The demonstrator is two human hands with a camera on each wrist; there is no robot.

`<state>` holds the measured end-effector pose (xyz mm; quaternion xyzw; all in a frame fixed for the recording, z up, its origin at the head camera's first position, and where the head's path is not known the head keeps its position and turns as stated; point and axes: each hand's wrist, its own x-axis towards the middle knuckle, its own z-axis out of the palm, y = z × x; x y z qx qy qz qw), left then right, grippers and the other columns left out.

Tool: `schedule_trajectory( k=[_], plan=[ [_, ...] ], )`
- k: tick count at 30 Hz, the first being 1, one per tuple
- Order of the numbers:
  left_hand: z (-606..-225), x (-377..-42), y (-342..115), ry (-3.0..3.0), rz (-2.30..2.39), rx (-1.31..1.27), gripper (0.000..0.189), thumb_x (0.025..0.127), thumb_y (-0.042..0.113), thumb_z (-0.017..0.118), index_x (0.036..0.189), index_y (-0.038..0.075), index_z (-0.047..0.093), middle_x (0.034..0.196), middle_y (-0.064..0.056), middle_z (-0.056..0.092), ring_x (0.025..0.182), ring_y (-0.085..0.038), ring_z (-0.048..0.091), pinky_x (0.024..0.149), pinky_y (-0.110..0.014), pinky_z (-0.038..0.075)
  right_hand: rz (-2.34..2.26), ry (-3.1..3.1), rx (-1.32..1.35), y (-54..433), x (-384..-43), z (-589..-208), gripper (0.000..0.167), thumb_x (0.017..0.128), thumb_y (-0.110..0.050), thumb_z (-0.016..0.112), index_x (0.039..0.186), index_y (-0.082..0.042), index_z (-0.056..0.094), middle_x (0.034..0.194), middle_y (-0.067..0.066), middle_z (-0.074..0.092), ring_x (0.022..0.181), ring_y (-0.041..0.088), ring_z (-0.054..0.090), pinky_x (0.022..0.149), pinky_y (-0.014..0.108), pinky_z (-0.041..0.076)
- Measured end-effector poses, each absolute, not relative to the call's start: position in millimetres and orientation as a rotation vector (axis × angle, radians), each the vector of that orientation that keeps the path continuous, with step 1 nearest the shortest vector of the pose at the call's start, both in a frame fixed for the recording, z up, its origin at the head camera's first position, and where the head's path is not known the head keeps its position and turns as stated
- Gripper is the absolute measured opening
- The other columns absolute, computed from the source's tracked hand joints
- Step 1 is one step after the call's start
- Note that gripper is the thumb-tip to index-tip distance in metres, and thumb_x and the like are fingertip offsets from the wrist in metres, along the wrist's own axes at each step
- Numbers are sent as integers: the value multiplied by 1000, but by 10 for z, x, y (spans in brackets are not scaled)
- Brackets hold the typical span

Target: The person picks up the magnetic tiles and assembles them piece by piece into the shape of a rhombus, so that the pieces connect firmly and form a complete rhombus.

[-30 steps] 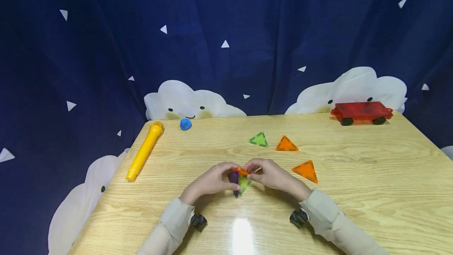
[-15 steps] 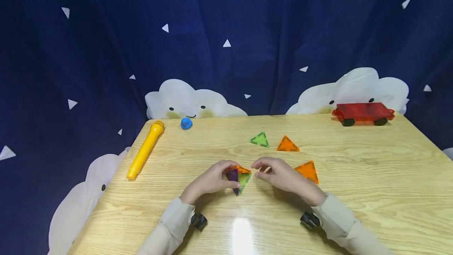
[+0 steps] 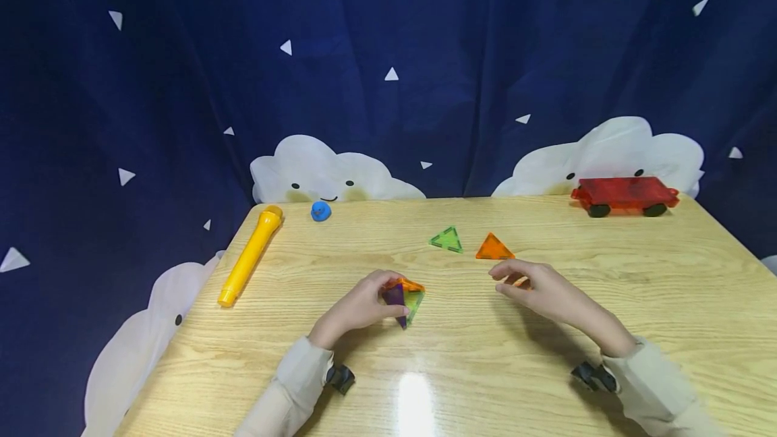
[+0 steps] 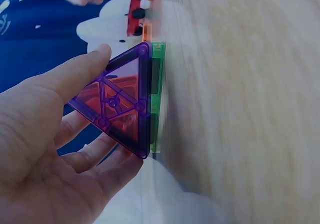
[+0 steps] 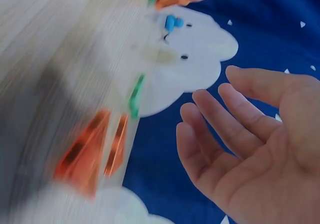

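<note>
My left hand [image 3: 364,302] pinches a purple triangular magnetic tile [image 4: 112,102] between thumb and fingers. Joined to it are a green tile [image 4: 158,98], which lies low along the table, and an orange tile [image 3: 414,285] that leans inward. Off to the right, my right hand [image 3: 543,288] hovers with loosely bent fingers and nothing in it. Below that hand lies an orange triangular tile [image 5: 86,156], mostly hidden in the head view. Farther back lie another orange triangle [image 3: 494,248] and a green triangle [image 3: 447,240], both flat.
A yellow toy microphone [image 3: 250,256] lies along the left side of the wooden table [image 3: 473,369]. A small blue duck [image 3: 320,211] sits at the back left, and a red wheeled toy car base [image 3: 626,195] at the back right. A dark blue curtain [image 3: 388,12] hangs behind.
My right hand has left the joined tiles and moved right, over the nearer orange triangle. My left hand keeps its hold; the joined tiles have shifted slightly up and left.
</note>
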<state>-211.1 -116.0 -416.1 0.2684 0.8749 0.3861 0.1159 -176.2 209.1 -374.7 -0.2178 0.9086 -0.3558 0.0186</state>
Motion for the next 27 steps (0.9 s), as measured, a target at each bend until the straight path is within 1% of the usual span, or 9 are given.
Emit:
schedule_trajectory(
  k=[3, 6, 8, 11, 13, 15, 19, 25, 27],
  plan=[
    [-4167, -2119, -1179, 2570, 1141, 772, 53, 84, 27, 73, 128, 4, 54, 124, -12, 54, 110, -25, 52, 93, -41, 43, -1062, 2849, -660, 2250, -1722, -3768, 24, 92, -16, 63, 114, -5, 63, 109, 9, 66, 91, 18, 60, 72, 27, 50],
    [-4168, -2130, -1199, 2578, 1147, 767, 52, 85, 26, 73, 127, 4, 54, 123, -12, 55, 106, -24, 52, 89, -39, 44, -1015, 2865, -654, 2388, -1684, -3810, 28, 92, -16, 64, 117, -4, 60, 110, 9, 66, 95, 23, 60, 72, 30, 50],
    [-4167, -2134, -1210, 2586, 1151, 757, 51, 85, 26, 73, 127, 4, 55, 122, -12, 55, 105, -23, 52, 88, -38, 44, -989, 2871, -650, 2465, -1661, -3846, 30, 91, -16, 65, 118, -4, 59, 112, 10, 65, 97, 28, 60, 73, 35, 50],
    [-4168, -2139, -1223, 2593, 1161, 731, 50, 85, 26, 73, 127, 4, 55, 121, -11, 55, 102, -21, 52, 86, -37, 45, -984, 2834, -641, 2560, -1629, -3899, 33, 91, -16, 65, 120, -3, 56, 116, 16, 63, 102, 36, 58, 76, 44, 51],
    [-4169, -2143, -1226, 2597, 1163, 729, 50, 85, 26, 72, 127, 5, 55, 121, -12, 55, 101, -21, 51, 85, -37, 45, -989, 2811, -627, 2607, -1615, -3930, 34, 91, -17, 64, 121, -3, 54, 118, 20, 61, 104, 39, 57, 79, 48, 51],
    [-4167, -2143, -1226, 2600, 1161, 726, 51, 85, 26, 72, 127, 4, 54, 121, -12, 54, 100, -21, 51, 85, -37, 45, -997, 2782, -615, 2647, -1605, -3957, 35, 92, -17, 64, 122, -1, 53, 120, 22, 60, 106, 42, 55, 82, 50, 50],
    [-4166, -2137, -1221, 2600, 1159, 725, 50, 85, 26, 72, 127, 4, 54, 120, -12, 55, 99, -20, 51, 84, -35, 44, -995, 2745, -590, 2692, -1601, -3992, 37, 92, -19, 63, 123, -1, 52, 122, 24, 58, 110, 45, 53, 85, 51, 49],
    [-4155, -2129, -1217, 2583, 1164, 719, 47, 86, 25, 71, 126, 5, 55, 116, -11, 55, 92, -18, 50, 76, -31, 44, -997, 2686, -574, 2708, -1604, -4036, 43, 91, -23, 65, 124, 0, 50, 125, 26, 56, 114, 50, 50, 89, 58, 44],
    [-4147, -2129, -1217, 2581, 1165, 717, 48, 87, 26, 71, 126, 4, 54, 117, -11, 55, 92, -19, 50, 76, -30, 44, -996, 2680, -565, 2708, -1604, -4048, 44, 91, -25, 65, 124, 0, 50, 125, 25, 56, 115, 50, 49, 91, 59, 43]
  ],
)
